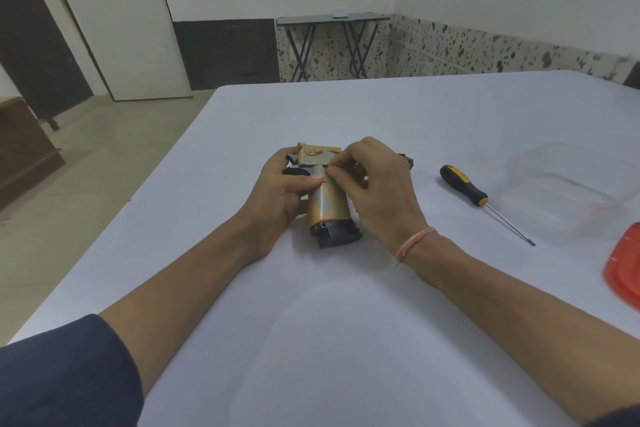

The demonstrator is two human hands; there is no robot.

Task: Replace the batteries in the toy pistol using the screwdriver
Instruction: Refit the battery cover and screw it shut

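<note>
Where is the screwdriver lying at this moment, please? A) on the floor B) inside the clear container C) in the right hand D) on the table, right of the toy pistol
D: the screwdriver lies on the table, untouched, while the left hand and right hand both hold the toy pistol.
</note>
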